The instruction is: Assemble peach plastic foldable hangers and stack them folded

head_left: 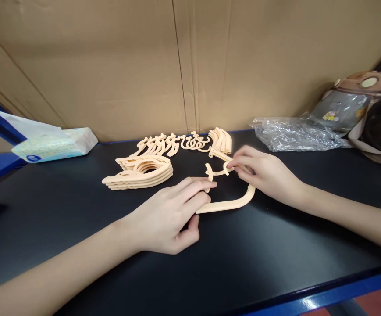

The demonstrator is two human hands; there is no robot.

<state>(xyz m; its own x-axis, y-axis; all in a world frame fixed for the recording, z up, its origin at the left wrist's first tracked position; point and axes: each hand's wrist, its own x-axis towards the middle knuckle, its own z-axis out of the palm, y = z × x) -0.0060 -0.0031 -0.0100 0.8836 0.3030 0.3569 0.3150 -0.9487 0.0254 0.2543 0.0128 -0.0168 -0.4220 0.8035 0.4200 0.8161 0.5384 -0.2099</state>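
My left hand (170, 215) lies on the black tabletop (78, 228), fingers pinched on one end of a peach plastic hanger piece (233, 202). My right hand (262, 173) pinches the small hook part (218, 170) at the piece's other end. Just behind my left hand lies a stack of folded peach hangers (140, 172). Further back, a row of loose hooks (173, 144) and curved hanger arms (221, 140) lies along the cardboard wall.
A tissue pack (54, 144) sits at the back left. Crumpled clear plastic (292, 134) and a bottle with a cartoon lid (348, 103) lie at the back right. Cardboard (190, 61) walls the rear. A blue edge (341, 292) rims the table front.
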